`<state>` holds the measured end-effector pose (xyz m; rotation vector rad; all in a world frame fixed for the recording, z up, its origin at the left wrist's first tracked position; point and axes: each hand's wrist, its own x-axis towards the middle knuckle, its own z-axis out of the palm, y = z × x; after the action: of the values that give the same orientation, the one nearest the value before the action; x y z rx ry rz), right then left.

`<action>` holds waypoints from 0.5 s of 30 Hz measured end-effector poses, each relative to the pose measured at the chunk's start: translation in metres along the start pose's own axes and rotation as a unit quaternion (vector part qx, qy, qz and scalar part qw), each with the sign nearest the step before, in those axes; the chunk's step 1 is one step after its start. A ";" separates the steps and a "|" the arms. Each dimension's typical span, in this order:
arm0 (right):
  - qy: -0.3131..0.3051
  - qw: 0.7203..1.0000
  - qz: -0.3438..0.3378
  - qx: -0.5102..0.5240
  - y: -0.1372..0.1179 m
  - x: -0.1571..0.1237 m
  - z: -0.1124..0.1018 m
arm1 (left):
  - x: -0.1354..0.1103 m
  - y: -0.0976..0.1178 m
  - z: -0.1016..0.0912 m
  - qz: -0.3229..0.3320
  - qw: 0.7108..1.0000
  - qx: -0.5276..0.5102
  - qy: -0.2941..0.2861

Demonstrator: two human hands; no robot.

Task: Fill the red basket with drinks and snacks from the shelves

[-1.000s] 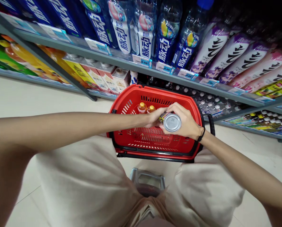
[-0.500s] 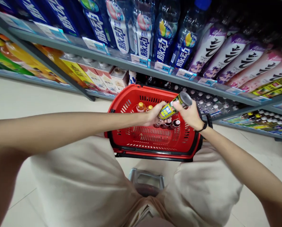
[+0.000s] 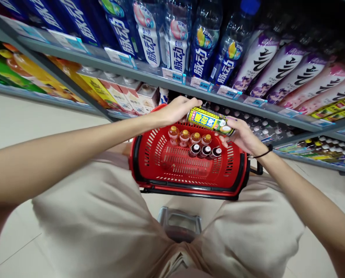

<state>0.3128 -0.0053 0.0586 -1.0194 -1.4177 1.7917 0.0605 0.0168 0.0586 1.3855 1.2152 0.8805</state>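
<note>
A tall can of coconut drink (image 3: 207, 119), with a black, yellow and blue label, lies almost level over the far side of a red shopping basket (image 3: 163, 181). My left hand (image 3: 179, 109) grips its left end, the fingers reaching along the far side. Around the right end, my right hand (image 3: 243, 135) is closed, partly covering that end. Below the can, inside the basket, stand several small bottles with orange-yellow caps (image 3: 184, 138) and 3 dark bottles with pale caps (image 3: 205, 151).
A shelf edge (image 3: 149, 71) with price tags runs just beyond the basket. Above it stand blue-labelled drink bottles (image 3: 199, 58) and purple-and-white bottles (image 3: 259, 60); cartons (image 3: 145, 96) sit lower. A grey step-like frame (image 3: 180, 220) is between my legs.
The can has turned from tilted up at the right to nearly level, its label now facing me. My left hand has moved up and away to its left end; more basket bottles show.
</note>
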 end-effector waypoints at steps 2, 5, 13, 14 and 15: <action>-0.040 0.999 0.030 -0.016 0.001 -0.003 0.005 | -0.001 0.002 -0.008 0.043 0.998 0.033 0.010; -0.079 0.994 0.057 -0.046 0.007 -0.005 0.014 | -0.002 0.000 -0.013 0.084 0.994 0.072 0.000; -0.035 0.992 0.033 -0.117 0.026 -0.006 0.037 | -0.001 -0.004 -0.004 0.135 0.991 0.006 -0.024; -0.031 0.991 0.025 -0.128 0.027 -0.006 0.039 | -0.001 -0.004 -0.003 0.137 0.990 -0.003 -0.030; -0.028 0.990 0.017 -0.137 0.029 -0.005 0.040 | -0.001 -0.003 -0.002 0.136 0.990 -0.009 -0.033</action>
<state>0.2803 -0.0356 0.0363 -1.1439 -1.7250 1.6923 0.0574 0.0162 0.0558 1.5780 0.9784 1.0218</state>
